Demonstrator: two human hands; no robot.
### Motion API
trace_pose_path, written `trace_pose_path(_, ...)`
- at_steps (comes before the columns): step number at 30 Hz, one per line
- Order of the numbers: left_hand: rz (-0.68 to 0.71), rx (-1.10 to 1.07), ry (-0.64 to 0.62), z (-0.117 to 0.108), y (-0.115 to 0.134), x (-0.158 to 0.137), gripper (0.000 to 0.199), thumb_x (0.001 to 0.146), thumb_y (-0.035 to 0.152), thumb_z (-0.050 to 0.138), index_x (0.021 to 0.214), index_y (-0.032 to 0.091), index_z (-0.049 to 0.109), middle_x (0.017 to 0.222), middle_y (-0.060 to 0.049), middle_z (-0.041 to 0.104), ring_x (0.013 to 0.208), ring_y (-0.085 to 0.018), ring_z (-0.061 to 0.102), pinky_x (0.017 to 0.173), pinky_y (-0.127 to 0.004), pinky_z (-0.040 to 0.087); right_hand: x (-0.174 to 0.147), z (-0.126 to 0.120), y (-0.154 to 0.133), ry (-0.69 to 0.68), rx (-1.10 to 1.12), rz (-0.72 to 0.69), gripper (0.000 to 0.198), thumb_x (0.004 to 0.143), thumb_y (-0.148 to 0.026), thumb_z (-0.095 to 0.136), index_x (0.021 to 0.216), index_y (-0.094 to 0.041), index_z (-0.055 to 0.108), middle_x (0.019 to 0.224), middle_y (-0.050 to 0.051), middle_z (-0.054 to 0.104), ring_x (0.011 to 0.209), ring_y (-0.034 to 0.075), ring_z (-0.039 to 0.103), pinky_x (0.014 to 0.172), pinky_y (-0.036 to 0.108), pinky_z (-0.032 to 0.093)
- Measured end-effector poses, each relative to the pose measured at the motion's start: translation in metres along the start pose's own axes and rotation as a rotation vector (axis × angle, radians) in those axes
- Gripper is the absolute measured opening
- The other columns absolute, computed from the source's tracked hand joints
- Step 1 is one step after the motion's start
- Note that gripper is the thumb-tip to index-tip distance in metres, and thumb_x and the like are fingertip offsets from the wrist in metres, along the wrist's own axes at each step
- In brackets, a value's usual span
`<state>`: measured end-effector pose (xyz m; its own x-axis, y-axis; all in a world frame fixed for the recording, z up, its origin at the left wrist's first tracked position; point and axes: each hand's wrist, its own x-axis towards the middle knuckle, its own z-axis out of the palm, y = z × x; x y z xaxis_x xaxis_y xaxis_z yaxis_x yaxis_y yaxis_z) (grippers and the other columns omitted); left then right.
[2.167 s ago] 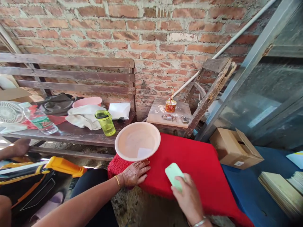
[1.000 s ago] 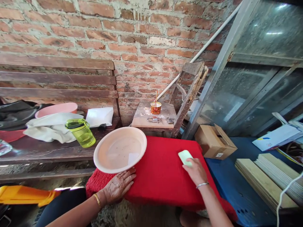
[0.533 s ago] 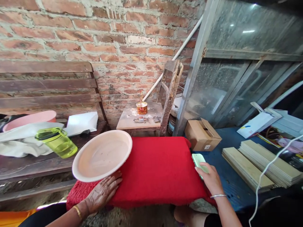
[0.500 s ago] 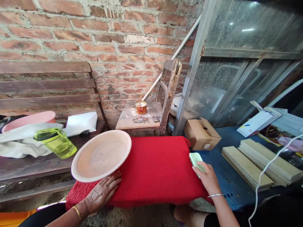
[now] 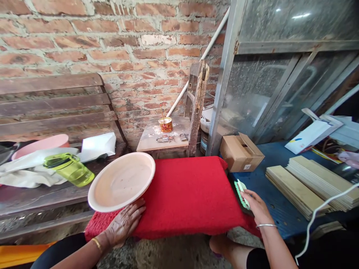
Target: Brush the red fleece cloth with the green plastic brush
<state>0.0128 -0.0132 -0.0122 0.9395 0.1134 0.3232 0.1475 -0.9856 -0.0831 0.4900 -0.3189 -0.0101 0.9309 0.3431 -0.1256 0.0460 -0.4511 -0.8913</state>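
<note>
A red cloth (image 5: 187, 194) covers the low surface in front of me. My left hand (image 5: 125, 221) rests flat on its near left part, fingers stretched out, just below a pale pink plastic basin (image 5: 122, 181). The basin sits on the left end of the cloth and reaches over the bench side. In my right hand (image 5: 257, 206) is a light green scrub brush (image 5: 242, 193), held by its back between thumb and fingers. Its bristles face left, at the right edge of the red cloth.
On the wooden bench (image 5: 56, 101) at left lie a green water bottle (image 5: 70, 170) and a white packet (image 5: 98, 146). A chair behind holds a tin (image 5: 165, 125) with sticks and padlocks. At right are a cardboard box (image 5: 241, 153) and stacked boards (image 5: 297, 190).
The brush has turned from lying back-up to standing on edge, bristles now toward the cloth, and moved slightly right with my right hand. My left hand stays on the cloth. The view has shifted slightly.
</note>
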Motion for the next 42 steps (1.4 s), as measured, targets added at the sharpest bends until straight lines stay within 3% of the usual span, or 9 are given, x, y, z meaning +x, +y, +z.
trace_pose_path(5, -0.005, 0.032, -0.01, 0.014, -0.006, -0.01, 0.045, 0.089, 0.02, 0.046, 0.133, 0.022, 0.054, 0.134, -0.009, 0.06, 0.13, -0.023, 0.052, 0.105, -0.036, 0.048, -0.003, 0.019, -0.004, -0.123, 0.075, 0.054, 0.057, 0.063, -0.064, 0.055, 0.094, -0.019, 0.071, 0.089, 0.006, 0.076, 0.083, 0.025, 0.07, 0.072, 0.033, 0.053)
trace_pose_path(11, 0.01, 0.045, 0.047, 0.026, -0.01, -0.013, 0.045, 0.089, 0.02, 0.043, 0.133, 0.021, 0.053, 0.131, -0.009, 0.062, 0.126, -0.023, 0.054, 0.102, -0.035, 0.049, 0.004, 0.0, 0.001, 0.023, -0.165, 0.12, 0.032, 0.052, -0.052, 0.065, 0.07, -0.026, 0.069, 0.07, 0.004, 0.07, 0.087, 0.031, 0.066, 0.08, 0.041, 0.049)
trace_pose_path(16, -0.009, 0.015, 0.036, 0.019, -0.004, -0.005, 0.044, 0.09, 0.02, 0.042, 0.133, 0.022, 0.053, 0.13, -0.009, 0.062, 0.126, -0.023, 0.054, 0.103, -0.037, 0.048, 0.004, 0.01, -0.034, 0.113, -0.294, 0.006, 0.056, 0.065, -0.06, 0.057, 0.1, -0.018, 0.071, 0.085, 0.012, 0.068, 0.093, 0.033, 0.062, 0.082, 0.043, 0.047)
trace_pose_path(20, 0.011, 0.042, 0.047, 0.017, -0.004, -0.004, 0.044, 0.09, 0.019, 0.042, 0.133, 0.022, 0.053, 0.13, -0.009, 0.062, 0.126, -0.023, 0.054, 0.103, -0.036, 0.048, -0.028, 0.071, -0.08, 0.032, -0.338, -0.229, 0.053, 0.075, -0.054, 0.055, 0.109, -0.016, 0.068, 0.099, 0.014, 0.064, 0.1, 0.03, 0.059, 0.088, 0.04, 0.045)
trace_pose_path(26, 0.012, 0.058, 0.045, 0.019, -0.006, -0.009, 0.043, 0.093, 0.019, 0.042, 0.133, 0.022, 0.054, 0.135, -0.009, 0.059, 0.128, -0.023, 0.052, 0.103, -0.034, 0.048, -0.119, 0.192, -0.124, -0.42, -0.414, -0.654, 0.027, 0.07, -0.04, 0.073, 0.095, -0.03, 0.07, 0.102, 0.002, 0.061, 0.093, 0.019, 0.058, 0.087, 0.03, 0.045)
trace_pose_path(31, -0.006, 0.053, 0.016, 0.01, -0.001, -0.004, 0.042, 0.094, 0.015, 0.04, 0.133, 0.02, 0.053, 0.135, -0.009, 0.059, 0.127, -0.022, 0.054, 0.104, -0.033, 0.048, -0.14, 0.236, -0.133, -0.584, -0.493, -0.745, 0.027, 0.071, -0.038, 0.073, 0.096, -0.029, 0.071, 0.104, 0.003, 0.059, 0.096, 0.021, 0.055, 0.089, 0.033, 0.043)
trace_pose_path(34, -0.028, 0.045, 0.02, 0.005, 0.001, 0.0, 0.04, 0.095, 0.015, 0.04, 0.132, 0.019, 0.054, 0.134, -0.01, 0.06, 0.126, -0.02, 0.054, 0.104, -0.031, 0.047, -0.113, 0.228, -0.13, -0.578, -0.543, -0.699, 0.032, 0.069, -0.038, 0.075, 0.099, -0.03, 0.071, 0.101, 0.003, 0.059, 0.095, 0.02, 0.056, 0.087, 0.031, 0.043)
trace_pose_path(36, -0.025, 0.03, 0.031, 0.003, 0.002, 0.002, 0.04, 0.095, 0.015, 0.04, 0.132, 0.019, 0.054, 0.133, -0.01, 0.06, 0.126, -0.02, 0.055, 0.104, -0.03, 0.047, -0.085, 0.206, -0.124, -0.517, -0.578, -0.637, 0.033, 0.069, -0.037, 0.074, 0.101, -0.029, 0.071, 0.101, 0.003, 0.058, 0.094, 0.019, 0.057, 0.087, 0.03, 0.043)
trace_pose_path(42, -0.034, -0.01, 0.044, 0.0, 0.004, 0.005, 0.039, 0.094, 0.015, 0.041, 0.129, 0.017, 0.057, 0.132, -0.012, 0.06, 0.125, -0.022, 0.055, 0.106, -0.033, 0.045, -0.001, 0.086, -0.094, -0.19, -0.627, -0.334, 0.033, 0.071, -0.037, 0.067, 0.102, -0.026, 0.072, 0.1, 0.007, 0.057, 0.093, 0.023, 0.059, 0.09, 0.036, 0.043)
